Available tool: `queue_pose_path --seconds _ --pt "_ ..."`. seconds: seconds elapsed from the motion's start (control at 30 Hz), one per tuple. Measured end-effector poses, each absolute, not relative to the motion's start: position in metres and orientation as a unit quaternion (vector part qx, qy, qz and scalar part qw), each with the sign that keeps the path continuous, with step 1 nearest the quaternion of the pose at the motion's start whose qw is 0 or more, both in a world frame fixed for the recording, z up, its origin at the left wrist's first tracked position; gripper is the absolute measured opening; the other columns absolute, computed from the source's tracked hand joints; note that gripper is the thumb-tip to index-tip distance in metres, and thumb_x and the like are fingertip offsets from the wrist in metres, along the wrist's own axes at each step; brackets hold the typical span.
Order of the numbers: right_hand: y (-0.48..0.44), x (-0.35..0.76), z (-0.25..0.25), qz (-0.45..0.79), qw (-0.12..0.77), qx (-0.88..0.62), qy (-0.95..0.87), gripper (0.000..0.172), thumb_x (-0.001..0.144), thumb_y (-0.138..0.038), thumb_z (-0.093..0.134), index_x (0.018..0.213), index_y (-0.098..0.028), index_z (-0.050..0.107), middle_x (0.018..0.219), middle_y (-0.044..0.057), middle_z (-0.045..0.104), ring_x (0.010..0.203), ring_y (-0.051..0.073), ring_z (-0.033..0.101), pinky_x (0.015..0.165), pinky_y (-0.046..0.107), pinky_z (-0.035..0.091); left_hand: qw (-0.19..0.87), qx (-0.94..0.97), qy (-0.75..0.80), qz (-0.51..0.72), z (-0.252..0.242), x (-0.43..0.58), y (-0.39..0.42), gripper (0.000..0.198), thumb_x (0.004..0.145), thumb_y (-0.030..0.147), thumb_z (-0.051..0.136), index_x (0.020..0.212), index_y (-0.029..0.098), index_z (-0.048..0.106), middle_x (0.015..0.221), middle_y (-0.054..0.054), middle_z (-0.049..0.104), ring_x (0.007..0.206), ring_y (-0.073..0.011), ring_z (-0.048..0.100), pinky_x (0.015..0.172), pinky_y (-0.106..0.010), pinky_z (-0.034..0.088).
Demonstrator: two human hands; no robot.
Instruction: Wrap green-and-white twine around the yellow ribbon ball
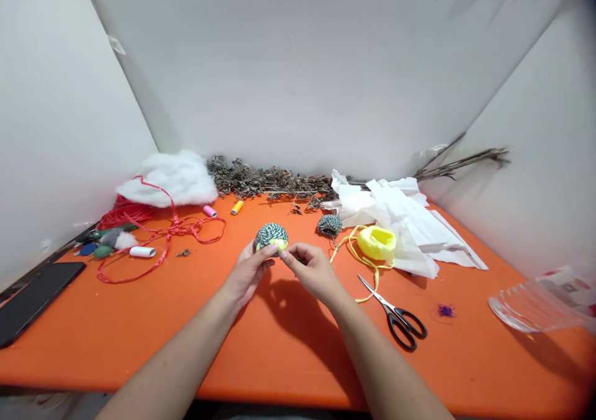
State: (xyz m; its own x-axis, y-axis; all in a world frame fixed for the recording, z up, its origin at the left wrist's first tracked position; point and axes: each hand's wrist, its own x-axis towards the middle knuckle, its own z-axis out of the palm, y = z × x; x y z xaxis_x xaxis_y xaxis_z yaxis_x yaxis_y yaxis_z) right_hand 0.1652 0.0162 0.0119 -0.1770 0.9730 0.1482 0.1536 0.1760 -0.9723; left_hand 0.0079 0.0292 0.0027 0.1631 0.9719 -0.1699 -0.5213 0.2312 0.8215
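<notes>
Left hand (pixel 246 275) and right hand (pixel 311 268) pinch together on green-and-white twine ball (pixel 271 236), held just above orange table (pixel 69 345); risk: light fingertip grip lets wraps slip off yellow core (pixel 274 244).

Bright, even light from above and ahead threw soft shadows of the left hand (pixel 249 274) and right hand (pixel 311 271) onto the orange bench (pixel 465 370); wide-angle distortion splayed the white walls (pixel 60 128) at the frame edges.

Green-white striped twine ball (pixel 271 233), orange tabletop (pixel 195 339)
</notes>
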Motion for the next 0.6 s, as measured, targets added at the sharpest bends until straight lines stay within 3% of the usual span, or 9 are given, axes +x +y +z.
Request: queue_pose_path --seconds 0.13,0.23,0.4,0.6 --pt "0.016 0.165 0.008 0.432 0.436 -0.466 -0.637 0.043 0.088 -0.058 0.061 0.078 -0.016 0.065 0.064 -0.002 0.049 0.059 0.012 0.040 0.056 0.026 0.031 0.664 0.328 0.356 0.570 0.002 0.010 0.031 0.058 0.058 0.024 0.095 0.110 0.018 0.070 0.100 -0.004 0.075 0.089 -0.0157 0.067 0.078 -0.024 0.050" --pt "0.017 0.165 0.004 0.410 0.418 -0.479 -0.654 0.043 0.090 -0.058 0.058 0.083 -0.016 0.066 0.064 -0.003 0.048 0.058 0.013 0.040 0.055 0.026 0.031 0.653 0.321 0.354 0.588 0.001 0.010 0.033 0.052 0.057 0.023 0.095 0.103 0.013 0.072 0.094 -0.007 0.076 0.083 -0.0166 0.069 0.072 -0.023 0.053" --pt "0.017 0.183 0.019 0.341 0.379 -0.527 -0.680 0.032 0.086 -0.048 0.065 0.094 -0.017 0.068 0.061 -0.004 0.044 0.057 0.014 0.040 0.054 0.026 0.029 0.649 0.225 0.347 0.639 0.010 -0.008 0.044 0.035 0.069 0.033 0.087 0.093 0.015 0.070 0.087 -0.007 0.076 0.071 -0.0172 0.073 0.054 -0.021 0.056" --pt "0.007 0.244 0.079 0.097 0.312 -0.604 -0.727 0.028 0.090 -0.041 0.057 0.107 -0.024 0.070 0.065 -0.001 0.058 0.056 0.017 0.052 0.054 0.027 0.040 0.631 0.098 0.308 0.705 0.028 -0.040 0.060 0.020 0.087 0.031 0.070 0.101 0.017 0.067 0.085 -0.005 0.075 0.068 -0.0142 0.075 0.050 -0.014 0.056"
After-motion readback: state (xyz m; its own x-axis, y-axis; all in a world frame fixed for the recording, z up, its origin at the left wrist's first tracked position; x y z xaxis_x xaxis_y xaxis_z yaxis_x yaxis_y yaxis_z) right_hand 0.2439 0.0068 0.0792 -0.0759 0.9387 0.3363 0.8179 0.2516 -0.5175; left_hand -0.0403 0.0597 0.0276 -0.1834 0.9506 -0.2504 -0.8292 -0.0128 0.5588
